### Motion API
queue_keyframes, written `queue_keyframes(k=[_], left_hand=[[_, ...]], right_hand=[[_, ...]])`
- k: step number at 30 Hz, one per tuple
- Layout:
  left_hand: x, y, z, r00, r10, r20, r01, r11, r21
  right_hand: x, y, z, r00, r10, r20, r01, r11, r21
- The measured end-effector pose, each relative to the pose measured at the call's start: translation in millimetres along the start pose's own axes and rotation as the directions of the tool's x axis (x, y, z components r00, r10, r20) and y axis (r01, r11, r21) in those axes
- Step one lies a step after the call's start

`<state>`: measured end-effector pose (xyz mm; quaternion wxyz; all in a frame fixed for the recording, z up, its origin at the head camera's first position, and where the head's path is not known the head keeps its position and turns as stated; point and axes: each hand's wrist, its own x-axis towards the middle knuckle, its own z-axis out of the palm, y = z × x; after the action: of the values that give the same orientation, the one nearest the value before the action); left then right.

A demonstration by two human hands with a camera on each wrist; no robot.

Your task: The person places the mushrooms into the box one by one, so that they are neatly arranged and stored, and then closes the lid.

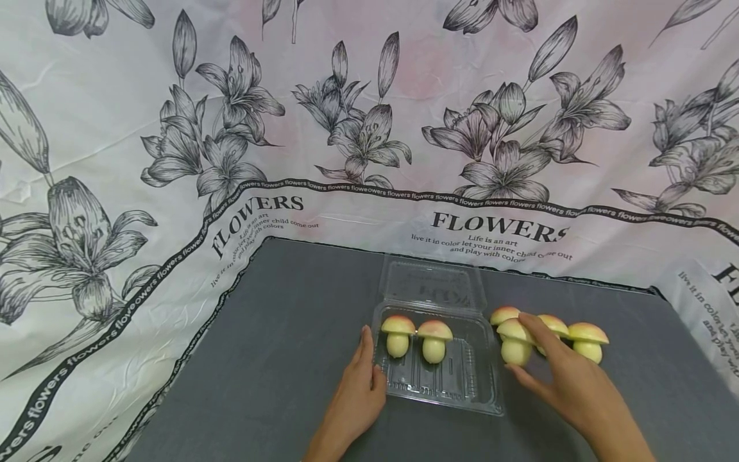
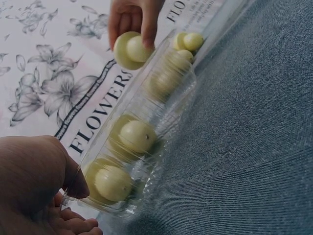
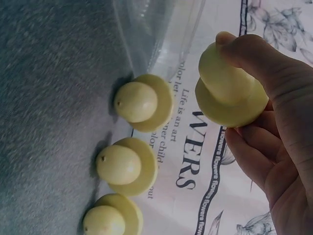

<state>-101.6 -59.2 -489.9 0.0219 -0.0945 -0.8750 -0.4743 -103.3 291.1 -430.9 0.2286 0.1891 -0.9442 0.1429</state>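
Flowered cloth (image 1: 369,83) behind grey table (image 1: 277,359). Two mushrooms (image 1: 433,343) are set in clear box (image 1: 482,362), rim pinched by left hand (image 1: 359,391); one is gripped by right hand (image 1: 568,382), fingers bent; three are left toward table's far right corner.

A white, pink-blushed cloth (image 1: 358,215) borders the far and left edges of a dark grey tabletop (image 1: 294,333). The cloth bears black line-drawn lilies (image 1: 369,138); below them runs a black band (image 1: 416,195) repeating "flowers" in white. Beneath it, the heading "FLOWERS" (image 1: 500,227) stands above smaller printed lines (image 1: 492,245).
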Motion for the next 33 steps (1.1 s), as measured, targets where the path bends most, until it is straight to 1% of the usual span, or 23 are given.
queue_keyframes(k=[5, 11, 14, 18, 21, 23, 26, 33], left_hand=[[-0.5, 0.1, -0.6, 1.000, 0.001, 0.001, -0.001, 1.000, 0.006], [-0.8, 0.1, -1.7, 1.000, 0.011, 0.000, -0.011, 1.000, 0.008], [-0.6, 0.0, -1.9, 1.000, 0.011, 0.000, -0.011, 1.000, 0.010], [-0.1, -0.3, -1.9, 1.000, 0.019, -0.005, -0.019, 1.000, 0.014], [0.3, -0.6, -1.5, 1.000, 0.025, -0.006, -0.024, 1.000, 0.018], [0.5, -1.4, -0.9, 1.000, 0.019, -0.003, -0.019, 1.000, 0.020], [0.6, -2.3, -0.3, 1.000, 0.009, 0.002, -0.009, 1.000, 0.017], [1.5, -3.6, 0.7, 1.000, 0.007, 0.004, -0.007, 1.000, 0.025]], right_hand=[[4.6, -6, -1, 1.000, 0.001, 0.002, -0.001, 1.000, 0.006], [11.7, -13, 4, 0.996, -0.066, -0.060, 0.068, 0.997, 0.024], [15.8, -18, 7, 0.996, -0.075, -0.054, 0.077, 0.996, 0.037], [18.4, -25, 10, 1.000, -0.016, 0.006, 0.016, 0.999, 0.049], [19.2, -30, 12, 0.998, 0.037, 0.044, -0.039, 0.998, 0.049], [20.5, -32, 13, 0.997, 0.059, 0.055, -0.061, 0.997, 0.051], [22.4, -33, 16, 0.996, 0.071, 0.058, -0.075, 0.995, 0.059], [24.2, -37, 22, 0.994, 0.086, 0.060, -0.090, 0.994, 0.067]])
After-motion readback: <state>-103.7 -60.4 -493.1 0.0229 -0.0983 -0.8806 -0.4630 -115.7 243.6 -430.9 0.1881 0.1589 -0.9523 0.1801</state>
